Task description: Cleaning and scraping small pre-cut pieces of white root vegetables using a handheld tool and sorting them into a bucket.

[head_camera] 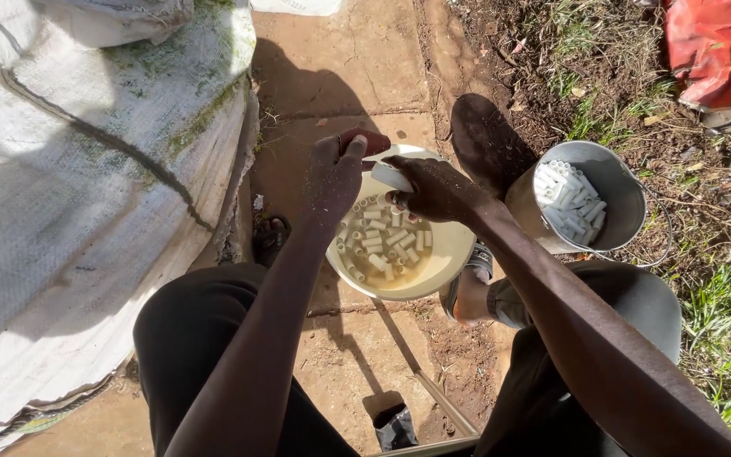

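While a person sits above a dirt and stone-slab ground [357,68], seen from their own head looking down, a big white woven tarp [78,195] fills the left side, streaked with green. Between the knees sits a round cream bowl [446,262], holding murky yellowish water and many short white tube pieces [382,241], each hollow and cut to a similar length, lying jumbled in the liquid. To the right of the bowl, apart from it, stands a metal bucket [615,203] with a heap of the same white tubes [570,201] inside. A red sheet [721,51] lies at the top right, by grass and dry litter.

Both arms reach forward over the bowl's far rim. The left hand [334,178] is curled shut around a dark red handle [370,140], knuckles up; what the handle belongs to cannot be told. The right hand [435,188] is just beside it, its fingers pinched around a longer white tube [391,176], which points toward the left hand above the water.
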